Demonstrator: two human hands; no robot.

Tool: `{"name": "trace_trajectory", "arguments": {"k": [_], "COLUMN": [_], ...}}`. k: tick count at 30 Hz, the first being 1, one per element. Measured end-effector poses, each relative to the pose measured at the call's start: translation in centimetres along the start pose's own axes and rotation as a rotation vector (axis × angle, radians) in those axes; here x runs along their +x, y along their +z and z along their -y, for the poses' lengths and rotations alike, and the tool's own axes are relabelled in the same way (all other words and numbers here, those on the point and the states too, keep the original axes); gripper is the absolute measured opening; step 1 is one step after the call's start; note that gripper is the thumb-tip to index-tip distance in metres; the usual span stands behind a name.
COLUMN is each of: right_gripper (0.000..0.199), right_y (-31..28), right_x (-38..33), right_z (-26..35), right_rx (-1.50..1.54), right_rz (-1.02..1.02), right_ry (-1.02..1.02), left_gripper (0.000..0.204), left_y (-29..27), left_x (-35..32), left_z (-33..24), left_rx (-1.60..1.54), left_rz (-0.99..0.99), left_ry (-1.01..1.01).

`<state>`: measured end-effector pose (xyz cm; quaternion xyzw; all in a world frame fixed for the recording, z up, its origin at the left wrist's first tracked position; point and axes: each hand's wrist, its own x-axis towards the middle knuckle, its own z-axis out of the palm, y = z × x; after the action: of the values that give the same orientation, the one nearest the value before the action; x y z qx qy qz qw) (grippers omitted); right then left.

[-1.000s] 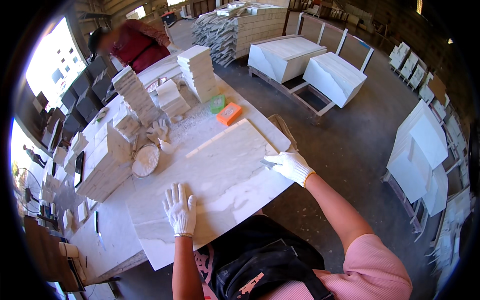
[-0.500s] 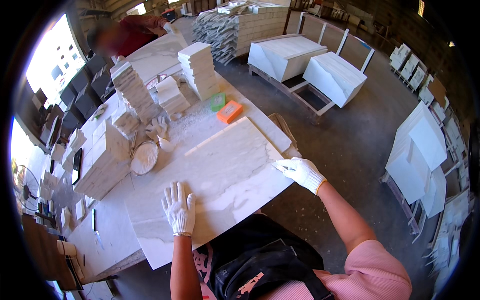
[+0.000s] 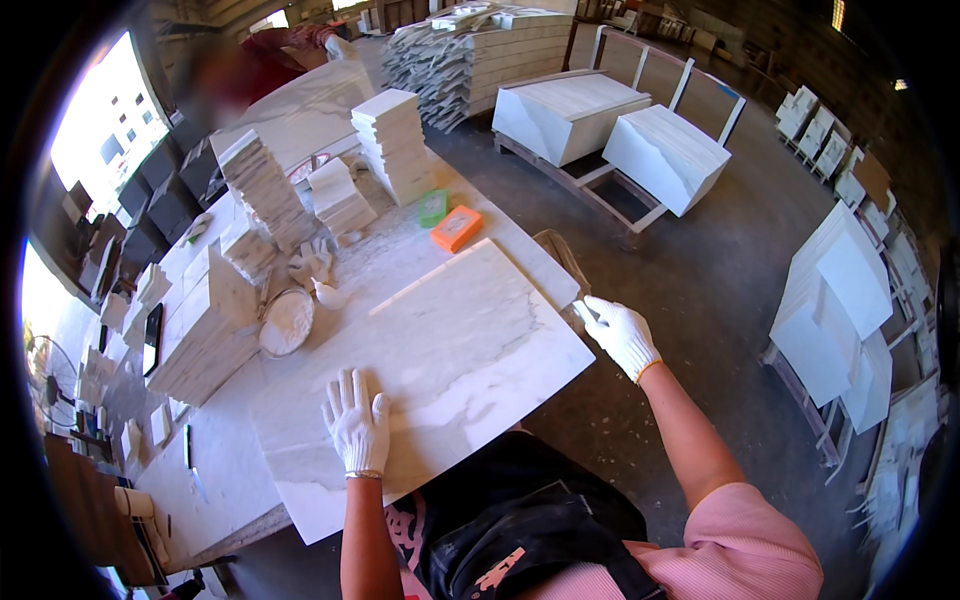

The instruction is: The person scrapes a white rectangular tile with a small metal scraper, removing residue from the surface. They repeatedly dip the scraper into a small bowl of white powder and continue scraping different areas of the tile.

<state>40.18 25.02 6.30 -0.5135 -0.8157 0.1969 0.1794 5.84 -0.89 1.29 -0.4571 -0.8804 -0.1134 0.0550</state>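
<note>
left hand [image 3: 357, 425]: flat, fingers wide, on the big white slab [image 3: 470, 360] | slab: on the tabletop [image 3: 235, 490], under the left hand | right hand [image 3: 621, 337]: pinching a small flat piece [image 3: 583, 312], just beside the slab | round bowl [image 3: 287, 320]: ahead and left of the left hand | orange block [image 3: 457, 229]: ahead and left of the right hand

Grey floor [image 3: 700, 320], bright opening [image 3: 85, 105], yellowish light [image 3: 838, 14]

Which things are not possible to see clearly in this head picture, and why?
All in the head view:
Small object in the right hand: partly covered by that hand, kind unclear.
Underside of the white slab: hidden by its top surface.
Co-worker's head: blurred.
</note>
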Motion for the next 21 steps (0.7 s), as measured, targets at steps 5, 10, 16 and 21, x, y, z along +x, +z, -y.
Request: {"name": "trace_trajectory", "arguments": {"k": [5, 10, 16, 21], "right_gripper": [0.031, 0.039, 0.037, 0.018], "right_y": [0.6, -2.2, -2.2, 4.0], "right_x": [-2.5, -4.2, -4.3, -5.0], "right_z": [-0.1, 2.1, 4.0, 7.4], "right_rx": [-0.169, -0.143, 0.330, 1.044], "right_rz": [0.046, 0.196, 0.214, 0.693], "right_ry": [-0.044, -0.081, -0.050, 0.064], "left_gripper": [0.061, 0.061, 0.062, 0.062], "left_y": [0.1, 0.1, -0.1, 0.2], "left_x": [0.2, -0.1, -0.1, 0.2], "left_z": [-0.3, 0.0, -0.1, -0.1], "left_rx": [-0.009, -0.018, -0.009, -0.014], "left_rz": [-0.005, 0.001, 0.008, 0.005], "left_ry": [0.008, -0.006, -0.014, 0.002]}}
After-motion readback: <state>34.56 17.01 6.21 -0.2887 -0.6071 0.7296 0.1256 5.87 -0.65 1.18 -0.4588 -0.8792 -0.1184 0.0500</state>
